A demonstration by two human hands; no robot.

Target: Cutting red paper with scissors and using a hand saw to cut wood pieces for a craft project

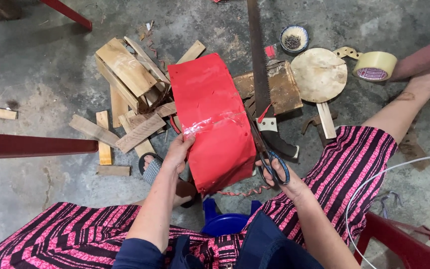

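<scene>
My left hand (177, 152) pinches the left edge of a curved red sheet (210, 117) that has a strip of clear tape across its middle. The sheet stands up in front of me over the floor. My right hand (282, 174) grips blue-handled scissors (267, 154), their blades lying along the sheet's right edge. Below the sheet a thin red cut strip (242, 192) curls on the floor.
Wooden offcuts (125, 94) are piled at the left. A handsaw (257, 55), a round wooden disc (319, 74), a bowl of nails (293, 38) and a tape roll (375, 66) lie beyond. Another person's arm (424, 55) reaches in at right. A blue stool (222, 221) sits below.
</scene>
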